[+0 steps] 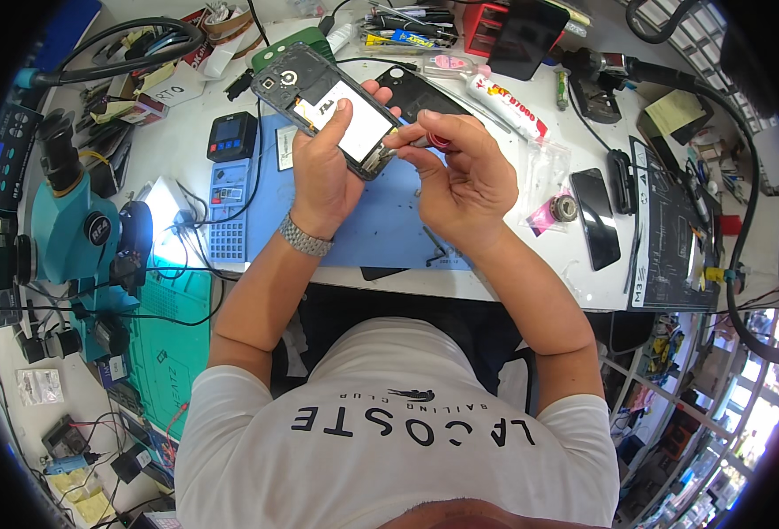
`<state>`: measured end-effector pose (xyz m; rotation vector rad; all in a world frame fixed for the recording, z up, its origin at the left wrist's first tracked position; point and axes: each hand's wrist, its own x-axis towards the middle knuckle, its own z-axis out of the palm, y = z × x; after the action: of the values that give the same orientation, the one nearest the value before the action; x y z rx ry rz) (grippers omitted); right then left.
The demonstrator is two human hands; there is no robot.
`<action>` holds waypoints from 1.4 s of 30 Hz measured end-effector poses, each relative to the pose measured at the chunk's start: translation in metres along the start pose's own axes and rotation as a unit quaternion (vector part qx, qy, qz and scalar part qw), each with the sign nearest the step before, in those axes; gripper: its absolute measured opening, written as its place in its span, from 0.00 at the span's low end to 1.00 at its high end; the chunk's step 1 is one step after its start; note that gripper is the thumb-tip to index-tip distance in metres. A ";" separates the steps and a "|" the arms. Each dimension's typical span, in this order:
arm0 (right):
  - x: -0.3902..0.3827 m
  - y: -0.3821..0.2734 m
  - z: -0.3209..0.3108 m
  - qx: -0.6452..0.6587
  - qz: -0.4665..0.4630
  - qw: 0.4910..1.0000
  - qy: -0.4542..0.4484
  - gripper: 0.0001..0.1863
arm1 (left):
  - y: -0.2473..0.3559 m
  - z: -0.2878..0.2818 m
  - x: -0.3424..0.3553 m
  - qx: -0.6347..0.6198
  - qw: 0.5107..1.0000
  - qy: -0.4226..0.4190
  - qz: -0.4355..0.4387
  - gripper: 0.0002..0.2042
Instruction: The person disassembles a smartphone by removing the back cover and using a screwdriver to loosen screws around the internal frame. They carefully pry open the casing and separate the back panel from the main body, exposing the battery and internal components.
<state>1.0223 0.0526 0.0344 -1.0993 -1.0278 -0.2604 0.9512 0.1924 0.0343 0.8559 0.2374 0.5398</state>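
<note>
My left hand [329, 181] is wrapped round an opened smartphone [306, 81], its thumb lying over the pale panel inside. The back cover is off, so the dark frame, camera part and inner parts show. At the phone's lower end my right hand [471, 176] pinches a small screwdriver [438, 141] with a red end. Its tip points at the phone's bottom edge, but the fingers hide most of the shaft, and I cannot tell whether it touches a screw. Just behind both hands lies a dark phone back cover [420, 93]. Below them is a blue work mat [372, 225].
A white and red glue tube [506, 108] and a clear bottle [449, 66] lie beyond my right hand. Another dark phone [594, 219] rests further right. A teal microscope [76, 220] stands left, near a small black meter [232, 137] and loose cables. Tools [407, 28] crowd the back.
</note>
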 end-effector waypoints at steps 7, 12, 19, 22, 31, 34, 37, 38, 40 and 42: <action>0.009 -0.009 -0.003 -0.079 -0.041 0.996 -0.028 0.25 | 0.003 0.003 -0.003 -0.010 1.000 0.003 -0.010 0.19; 0.003 -0.002 0.001 -0.009 0.007 1.000 -0.023 0.26 | 0.002 0.001 -0.001 -0.010 1.000 -0.010 0.002 0.19; 0.002 -0.001 0.002 0.018 0.007 0.999 -0.037 0.31 | 0.000 0.001 0.000 -0.010 1.000 0.003 0.015 0.18; 0.004 0.004 0.005 -0.002 -0.023 0.999 -0.041 0.34 | -0.001 0.002 0.000 -0.026 0.999 0.009 0.017 0.18; 0.000 0.008 0.005 -0.019 -0.001 0.998 -0.061 0.42 | 0.000 0.002 -0.001 -0.005 0.999 0.019 0.026 0.17; 0.001 0.004 0.001 -0.143 -0.009 0.987 -0.070 0.43 | 0.002 -0.001 -0.002 0.006 1.000 -0.001 0.014 0.17; -0.005 0.009 0.000 -0.012 0.047 0.995 -0.088 0.46 | -0.003 -0.001 0.001 -0.013 0.999 0.006 0.029 0.17; -0.005 0.010 0.002 -0.007 0.037 0.996 -0.080 0.46 | -0.003 -0.001 0.001 -0.013 0.999 0.006 0.029 0.17; -0.002 0.009 0.009 0.006 0.016 0.998 -0.063 0.46 | -0.003 -0.002 0.001 -0.012 0.999 0.007 0.031 0.17; -0.001 0.007 0.004 -0.088 0.007 0.993 -0.077 0.46 | 0.001 -0.001 -0.002 0.003 1.000 -0.002 0.015 0.18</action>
<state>1.0241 0.0588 0.0299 -1.3009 -1.1510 -0.2616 0.9491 0.1929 0.0347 0.8672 0.2237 0.5652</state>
